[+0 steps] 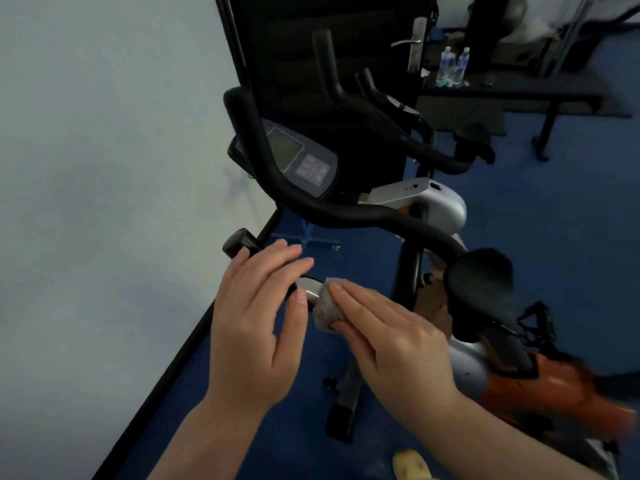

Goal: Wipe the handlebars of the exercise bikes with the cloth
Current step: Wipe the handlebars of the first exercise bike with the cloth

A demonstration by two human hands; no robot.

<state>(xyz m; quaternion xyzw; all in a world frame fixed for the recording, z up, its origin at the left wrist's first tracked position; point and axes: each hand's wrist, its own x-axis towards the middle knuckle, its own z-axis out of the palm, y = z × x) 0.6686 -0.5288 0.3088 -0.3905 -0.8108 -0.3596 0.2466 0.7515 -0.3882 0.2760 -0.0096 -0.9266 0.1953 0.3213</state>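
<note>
1. Head view, hands: the left hand [258, 317], low in the middle of the frame, is curled over the near handlebar grip [242, 244], fingers draped across it and thumb below; it looks like a loose hold, not a tight clench. The right hand [388, 337], just right of it, presses a bunched grey cloth [327, 308] against the silver sensor patch [308, 287] on that same grip, fingers flat on top and thumb under the wad.

2. Head view, the bike: the near black handlebar [346, 211] sweeps from the upper middle of the frame down past the console [301, 161] toward the black seat [481, 282] at the right.

3. Risks, as I judge them: the cloth is balled small, so it may skim only the silver patch and miss the grip's underside. The left hand covers part of the grip, and that stretch stays unwiped unless the hand shifts.

4. Counts: two hands, one cloth, two bikes (a second handlebar [374, 109] stands behind the first), one console showing, two water bottles [453, 65] in the upper right.
</note>
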